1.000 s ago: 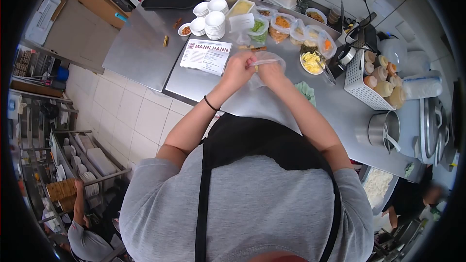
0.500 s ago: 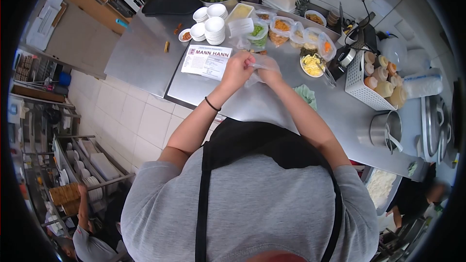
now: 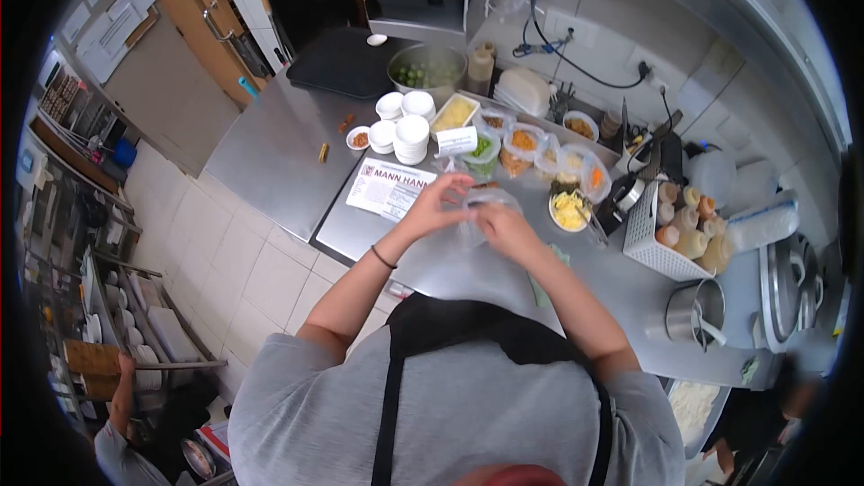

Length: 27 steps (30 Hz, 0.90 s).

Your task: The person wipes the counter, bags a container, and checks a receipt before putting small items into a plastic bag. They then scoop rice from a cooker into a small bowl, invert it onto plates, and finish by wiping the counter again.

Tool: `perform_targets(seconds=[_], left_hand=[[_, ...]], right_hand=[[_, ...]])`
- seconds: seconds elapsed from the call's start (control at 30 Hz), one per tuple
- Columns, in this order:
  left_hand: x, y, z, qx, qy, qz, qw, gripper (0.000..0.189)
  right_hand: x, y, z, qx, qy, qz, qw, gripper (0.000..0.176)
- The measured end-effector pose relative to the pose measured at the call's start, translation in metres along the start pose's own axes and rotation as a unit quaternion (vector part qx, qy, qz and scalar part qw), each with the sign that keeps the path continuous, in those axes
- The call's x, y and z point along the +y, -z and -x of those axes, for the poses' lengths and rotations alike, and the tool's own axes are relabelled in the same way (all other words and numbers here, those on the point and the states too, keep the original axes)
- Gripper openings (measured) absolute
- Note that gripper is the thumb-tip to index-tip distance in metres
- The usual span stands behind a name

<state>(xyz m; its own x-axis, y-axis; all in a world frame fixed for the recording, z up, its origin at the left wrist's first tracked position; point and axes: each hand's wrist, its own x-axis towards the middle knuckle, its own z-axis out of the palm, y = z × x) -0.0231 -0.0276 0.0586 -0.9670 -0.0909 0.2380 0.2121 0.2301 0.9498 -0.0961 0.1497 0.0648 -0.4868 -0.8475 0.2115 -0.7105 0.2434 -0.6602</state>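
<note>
A clear plastic bag (image 3: 493,200) hangs in front of me over the steel counter. My right hand (image 3: 506,229) has its fingertips pinched on the bag's edge. My left hand (image 3: 436,207) is beside the bag, with thumb and fingers spread apart in a C shape; its thumb tip is close to the plastic. Near my left hand lies a printed sheet marked MANN HANN (image 3: 389,187). To the right of my right hand stands a white bowl of yellow shreds (image 3: 569,211), with tongs (image 3: 594,227) leaning on it.
Stacked white cups (image 3: 411,137), open bags of chopped ingredients (image 3: 522,144) and a metal bowl of green fruit (image 3: 427,70) line the back. On the right are a white basket of squeeze bottles (image 3: 664,238) and a steel pot (image 3: 695,313). Other people are at both lower corners.
My left hand has gone from closed fingers at the bag to spread fingers. The bag now hangs lower from my right hand. The view has tilted up, showing more wall.
</note>
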Motion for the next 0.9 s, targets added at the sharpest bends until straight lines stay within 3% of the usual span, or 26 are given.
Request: perform_targets(seconds=[0.03, 0.1, 0.17, 0.23, 0.33, 0.4, 0.43, 0.5, 0.53, 0.6, 0.63, 0.7, 0.73, 0.8, 0.9], left_hand=[[-0.009, 0.008, 0.006, 0.006, -0.008, -0.002, 1.000, 0.060], [-0.034, 0.019, 0.018, -0.062, -0.072, -0.202, 0.975, 0.101], [-0.065, 0.006, 0.021, -0.042, -0.082, -0.212, 0.973, 0.108], [-0.093, -0.013, 0.014, -0.027, -0.089, -0.222, 0.971, 0.115], [-0.119, -0.045, -0.010, 0.028, -0.109, -0.163, 0.980, 0.103], [-0.128, -0.054, -0.019, -0.069, 0.074, 0.124, 0.987, 0.077], [-0.126, -0.054, -0.015, -0.068, 0.072, 0.124, 0.987, 0.077], [-0.125, -0.052, -0.001, -0.067, 0.156, -0.120, 0.978, 0.055], [-0.126, -0.052, 0.003, -0.066, 0.157, -0.117, 0.978, 0.055], [-0.128, -0.051, 0.007, -0.044, 0.028, -0.081, 0.995, 0.049], [-0.130, -0.054, 0.012, -0.045, 0.027, -0.081, 0.995, 0.049], [-0.132, -0.062, 0.018, -0.006, -0.093, -0.138, 0.986, 0.039], [-0.117, -0.063, 0.020, -0.007, -0.096, -0.139, 0.986, 0.039], [-0.071, -0.067, 0.029, 0.009, -0.043, -0.292, 0.955, 0.044], [-0.087, -0.069, 0.026, 0.050, -0.107, -0.228, 0.966, 0.041]], right_hand=[[-0.003, 0.008, 0.015, 0.017, -0.002, 0.002, 1.000, 0.018], [-0.010, 0.022, 0.032, 0.037, 0.003, 0.007, 0.999, 0.019], [-0.021, 0.034, 0.038, 0.217, 0.075, 0.235, 0.944, 0.025], [-0.004, 0.010, 0.033, 0.206, 0.056, 0.263, 0.941, 0.026], [0.020, -0.029, 0.014, 0.128, 0.032, 0.084, 0.988, 0.025], [0.015, -0.030, 0.005, 0.135, 0.027, 0.115, 0.984, 0.022], [0.006, -0.025, 0.004, 0.139, 0.016, 0.143, 0.980, 0.019], [-0.006, 0.004, 0.001, 0.174, 0.011, 0.107, 0.979, 0.015], [-0.008, 0.015, 0.000, 0.209, 0.004, 0.070, 0.975, 0.011], [-0.005, 0.021, -0.001, 0.215, -0.027, 0.051, 0.975, 0.010], [-0.004, 0.023, -0.002, 0.223, -0.058, 0.033, 0.973, 0.009], [0.001, 0.015, 0.001, 0.226, -0.058, 0.032, 0.972, 0.008], [0.002, 0.010, 0.002, 0.228, -0.059, 0.028, 0.971, 0.008], [-0.018, 0.011, 0.007, 0.197, -0.022, 0.048, 0.979, 0.008], [-0.040, 0.006, 0.015, 0.162, 0.028, 0.059, 0.985, 0.008]])
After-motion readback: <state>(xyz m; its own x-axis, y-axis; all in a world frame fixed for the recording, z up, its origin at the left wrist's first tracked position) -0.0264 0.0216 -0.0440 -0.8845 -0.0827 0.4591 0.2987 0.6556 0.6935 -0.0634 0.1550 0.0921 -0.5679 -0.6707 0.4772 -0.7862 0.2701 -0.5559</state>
